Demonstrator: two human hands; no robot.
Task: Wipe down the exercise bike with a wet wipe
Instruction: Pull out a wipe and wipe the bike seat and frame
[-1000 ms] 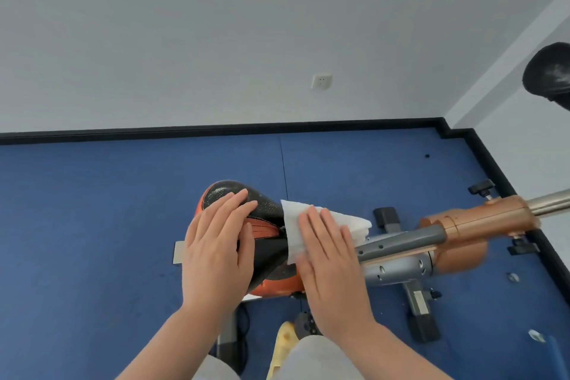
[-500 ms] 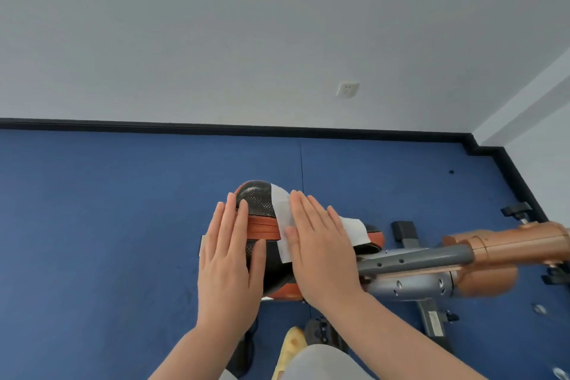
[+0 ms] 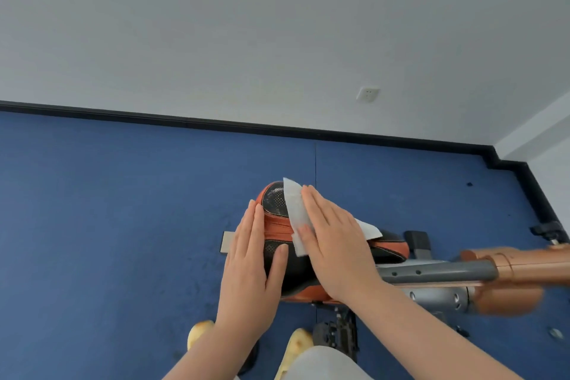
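Head view, looking down on an exercise bike [image 3: 431, 274] standing on blue floor [image 3: 123, 210]. No brand, label or writing readable anywhere on it.

White wet wipe [image 3: 296, 210] spread over the top of the saddle [image 3: 277, 237], toward its far rounded end. Pressed flat under the right hand [image 3: 331, 241], fingers straight and close together, palm down, not gripping. Far corner of the wipe sticking out past the fingertips; another corner showing at the right side of the hand, toward the saddle's narrow end.

Left hand [image 3: 251, 268] laid open and flat on the left side of the saddle, just beside the wipe but not touching it, holding nothing, thumb resting on the black perforated part.

Saddle black and orange, long axis running from the wide end at upper left to the narrow end at right. Wipe lying roughly along the same line, from the upper left down to the right. Grey perforated post and copper-coloured frame reaching out to the right edge.

White wall socket [image 3: 367, 94] on the grey wall behind.
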